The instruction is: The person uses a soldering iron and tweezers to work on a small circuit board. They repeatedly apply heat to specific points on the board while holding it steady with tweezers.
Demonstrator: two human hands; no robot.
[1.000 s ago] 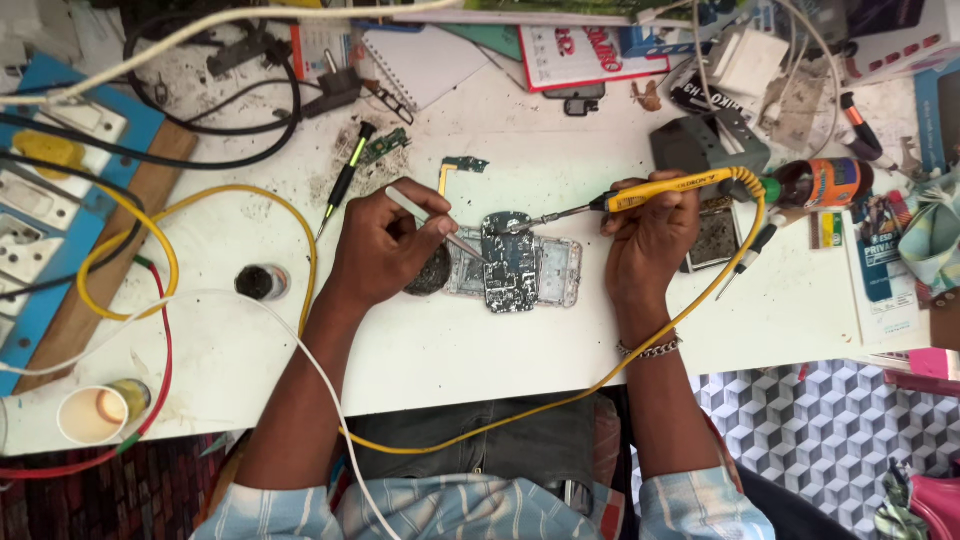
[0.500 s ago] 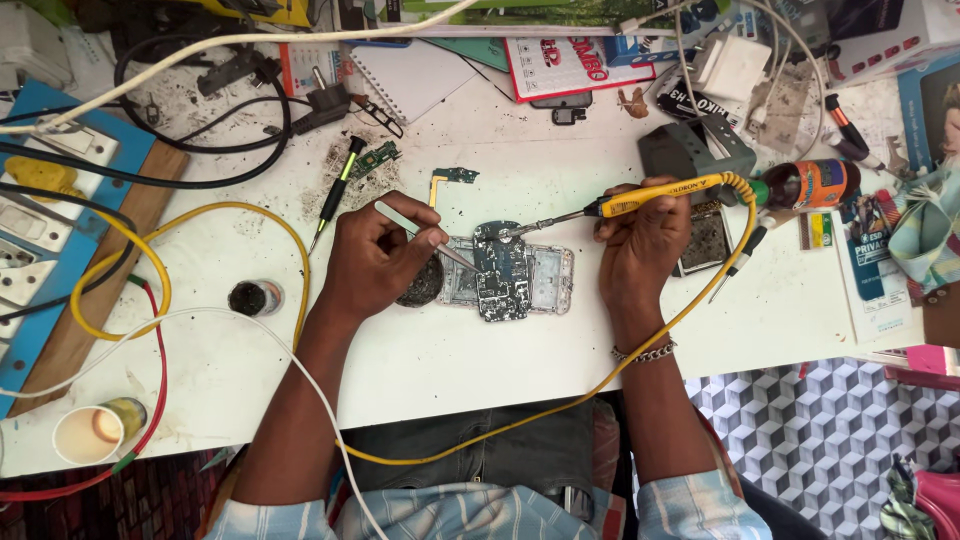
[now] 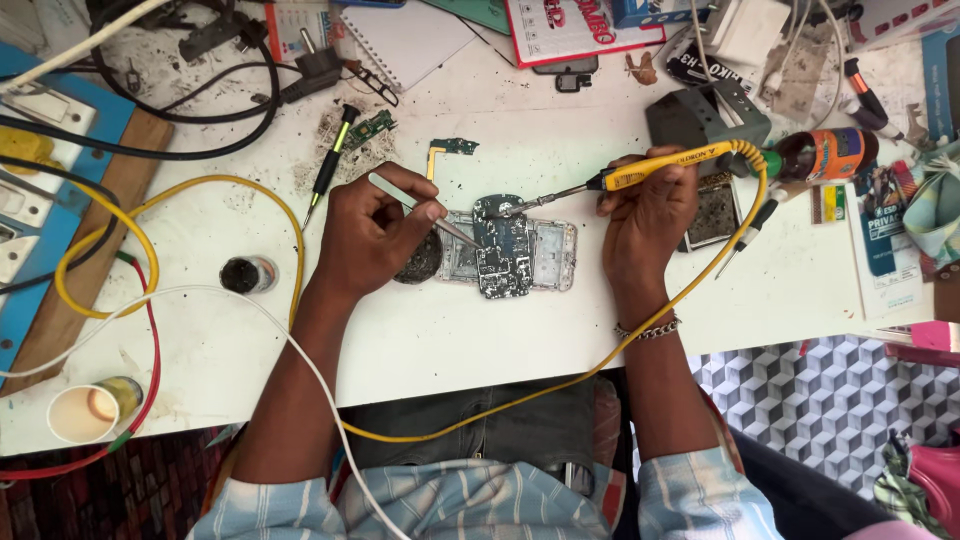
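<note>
electronics repair workshop: soldering iron (image 3: pixel 640 176), circuit board (image 3: pixel 505 247).

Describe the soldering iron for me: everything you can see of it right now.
The soldering iron has a yellow handle, seemingly plastic, and a thin dark metal shaft. It lies nearly level, tilted slightly down to the left, gripped in the right hand. Its tip meets the top edge of the circuit board. A yellow cord leaves the handle's right end, loops down and trails off the table edge.

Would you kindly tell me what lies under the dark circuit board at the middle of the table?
Under the circuit board lies a pale phone frame, showing on both sides, on the white table. The frame's middle is covered by the board, so nothing there can be seen.
</note>
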